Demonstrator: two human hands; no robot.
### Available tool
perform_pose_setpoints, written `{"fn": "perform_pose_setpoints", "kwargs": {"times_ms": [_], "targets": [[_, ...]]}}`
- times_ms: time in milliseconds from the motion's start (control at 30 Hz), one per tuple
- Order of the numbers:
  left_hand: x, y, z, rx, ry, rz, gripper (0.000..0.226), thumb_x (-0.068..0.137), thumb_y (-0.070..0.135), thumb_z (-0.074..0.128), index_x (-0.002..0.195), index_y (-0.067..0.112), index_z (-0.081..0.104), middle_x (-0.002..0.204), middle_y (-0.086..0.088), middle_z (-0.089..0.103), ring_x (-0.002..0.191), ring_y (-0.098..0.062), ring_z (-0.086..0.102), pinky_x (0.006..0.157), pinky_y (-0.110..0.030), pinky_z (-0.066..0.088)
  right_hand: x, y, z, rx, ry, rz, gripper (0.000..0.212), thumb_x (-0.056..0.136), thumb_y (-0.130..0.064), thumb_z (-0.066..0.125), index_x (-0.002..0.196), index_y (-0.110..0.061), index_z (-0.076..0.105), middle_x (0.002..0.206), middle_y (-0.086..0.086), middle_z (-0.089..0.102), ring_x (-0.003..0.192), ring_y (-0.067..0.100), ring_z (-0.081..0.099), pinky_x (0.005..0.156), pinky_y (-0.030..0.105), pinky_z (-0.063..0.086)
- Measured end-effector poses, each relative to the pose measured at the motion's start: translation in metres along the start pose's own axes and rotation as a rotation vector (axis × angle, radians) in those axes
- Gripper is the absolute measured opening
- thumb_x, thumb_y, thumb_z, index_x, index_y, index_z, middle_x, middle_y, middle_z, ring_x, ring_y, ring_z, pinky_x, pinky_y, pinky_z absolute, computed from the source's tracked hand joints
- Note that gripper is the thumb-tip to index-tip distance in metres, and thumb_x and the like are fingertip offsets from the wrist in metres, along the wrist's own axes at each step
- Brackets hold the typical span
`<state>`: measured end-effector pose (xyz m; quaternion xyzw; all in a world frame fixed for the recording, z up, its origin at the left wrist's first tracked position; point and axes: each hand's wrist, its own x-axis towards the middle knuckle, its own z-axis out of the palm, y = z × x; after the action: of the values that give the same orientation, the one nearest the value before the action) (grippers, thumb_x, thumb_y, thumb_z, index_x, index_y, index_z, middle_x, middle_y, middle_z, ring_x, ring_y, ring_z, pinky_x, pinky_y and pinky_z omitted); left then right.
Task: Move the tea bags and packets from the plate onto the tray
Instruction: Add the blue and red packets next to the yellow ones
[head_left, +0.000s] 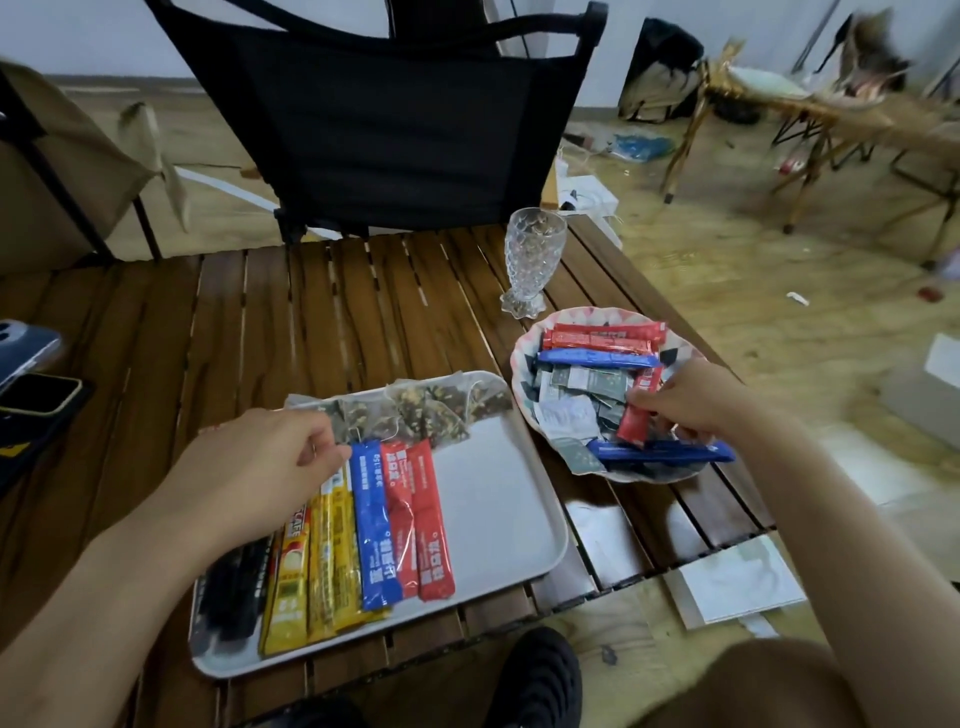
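The red packet (640, 418) is a light, thin foil stick: probably stiff lengthwise, slick on its faces and apt to slide off its neighbours. Pinch it near one end or across the middle. The tea bags (421, 410) on the tray (498, 499) are soft mesh with loose strings; lift these by the body.

The right hand (693, 397) is over the plate (522, 364) and pinches the red packet, which lies tilted among grey sachets (569, 410). The left hand (265, 462) is over the tray, fingers curled at the top of a blue packet (371, 525); whether it holds anything cannot be determined.
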<state>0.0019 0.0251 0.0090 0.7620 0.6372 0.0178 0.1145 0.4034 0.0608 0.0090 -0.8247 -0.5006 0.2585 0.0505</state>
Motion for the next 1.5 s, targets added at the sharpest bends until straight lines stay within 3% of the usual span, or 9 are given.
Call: {"fn": "perform_pose_setpoints", "kwargs": {"times_ms": [267, 467, 567, 667, 767, 867, 967, 1167, 1500], "targets": [[-0.002, 0.000, -0.001, 0.000, -0.004, 0.006, 0.026, 0.094, 0.057, 0.053, 0.081, 0.035, 0.055, 0.075, 0.015, 0.066, 0.069, 0.002, 0.063, 0.057, -0.020, 0.050, 0.003, 0.001, 0.001, 0.086, -0.030, 0.071, 0.035, 0.090, -0.043, 0.066, 0.092, -0.009, 0.062, 0.077, 0.010, 0.071, 0.058, 0.019, 0.062, 0.051, 0.026, 0.049], [-0.005, 0.000, -0.005, -0.010, -0.012, -0.001, 0.027, 0.095, 0.058, 0.052, 0.082, 0.034, 0.055, 0.074, 0.015, 0.066, 0.069, 0.001, 0.063, 0.057, -0.020, 0.050, -0.010, 0.004, -0.011, 0.141, -0.064, 0.102, 0.032, 0.092, -0.035, 0.065, 0.083, -0.004, 0.062, 0.062, 0.005, 0.054, 0.047, 0.014, 0.041, 0.041, 0.021, 0.035], [-0.006, -0.002, -0.006, -0.024, -0.005, 0.002, 0.027, 0.095, 0.057, 0.052, 0.082, 0.034, 0.056, 0.075, 0.015, 0.064, 0.069, 0.001, 0.061, 0.058, -0.022, 0.051, -0.025, -0.002, -0.022, 0.080, -0.010, 0.081, 0.036, 0.093, -0.035, 0.063, 0.082, -0.001, 0.065, 0.064, 0.007, 0.057, 0.052, 0.019, 0.049, 0.047, 0.024, 0.040], [-0.008, -0.004, -0.007, -0.041, 0.015, 0.010, 0.026, 0.096, 0.056, 0.052, 0.083, 0.034, 0.056, 0.078, 0.015, 0.063, 0.071, 0.000, 0.060, 0.060, -0.023, 0.052, -0.045, -0.023, -0.029, 0.151, 0.096, -0.034, 0.029, 0.090, -0.034, 0.068, 0.096, -0.006, 0.068, 0.082, 0.013, 0.070, 0.074, 0.033, 0.068, 0.066, 0.034, 0.054], [-0.010, -0.006, -0.008, -0.058, 0.024, 0.025, 0.026, 0.097, 0.054, 0.051, 0.083, 0.034, 0.057, 0.079, 0.014, 0.063, 0.071, 0.000, 0.060, 0.057, -0.021, 0.047, -0.070, -0.052, -0.027, 0.272, 0.193, -0.275, 0.023, 0.085, -0.041, 0.073, 0.094, -0.021, 0.068, 0.076, 0.001, 0.070, 0.061, 0.024, 0.063, 0.053, 0.027, 0.047], [-0.011, -0.009, -0.010, -0.070, 0.028, 0.021, 0.027, 0.098, 0.053, 0.051, 0.082, 0.032, 0.057, 0.077, 0.013, 0.063, 0.070, -0.001, 0.060, 0.059, -0.023, 0.050, -0.097, -0.081, -0.010, 0.530, 0.054, -0.497, 0.021, 0.081, -0.034, 0.072, 0.097, -0.020, 0.067, 0.073, 0.004, 0.075, 0.054, 0.017, 0.062, 0.049, 0.029, 0.045], [-0.012, -0.011, -0.012, -0.095, 0.024, 0.019, 0.028, 0.098, 0.053, 0.051, 0.083, 0.031, 0.058, 0.077, 0.013, 0.063, 0.070, -0.001, 0.061, 0.064, -0.026, 0.055, -0.105, -0.098, 0.014, 0.643, -0.147, -0.673, 0.019, 0.086, -0.017, 0.068, 0.103, -0.010, 0.066, 0.088, 0.005, 0.078, 0.072, 0.022, 0.073, 0.053, 0.028, 0.053], [-0.013, -0.012, -0.013, -0.091, 0.042, 0.009, 0.028, 0.098, 0.052, 0.051, 0.082, 0.030, 0.058, 0.076, 0.010, 0.064, 0.070, -0.003, 0.061, 0.064, -0.027, 0.055, -0.103, -0.113, 0.058, 0.963, -0.488, -0.518, 0.008, 0.092, -0.002, 0.058, 0.090, -0.004, 0.066, 0.089, 0.015, 0.071, 0.079, 0.022, 0.068, 0.057, 0.031, 0.056], [-0.013, -0.016, -0.014, -0.103, 0.026, 0.015, 0.030, 0.098, 0.052, 0.051, 0.082, 0.029, 0.059, 0.077, 0.010, 0.064, 0.070, -0.003, 0.061, 0.063, -0.026, 0.053, -0.107, -0.114, 0.105, 0.461, -0.449, -0.353, 0.028, 0.079, -0.016, 0.082, 0.098, -0.005, 0.065, 0.088, 0.007, 0.075, 0.075, 0.011, 0.072, 0.059, 0.018, 0.055]]}}
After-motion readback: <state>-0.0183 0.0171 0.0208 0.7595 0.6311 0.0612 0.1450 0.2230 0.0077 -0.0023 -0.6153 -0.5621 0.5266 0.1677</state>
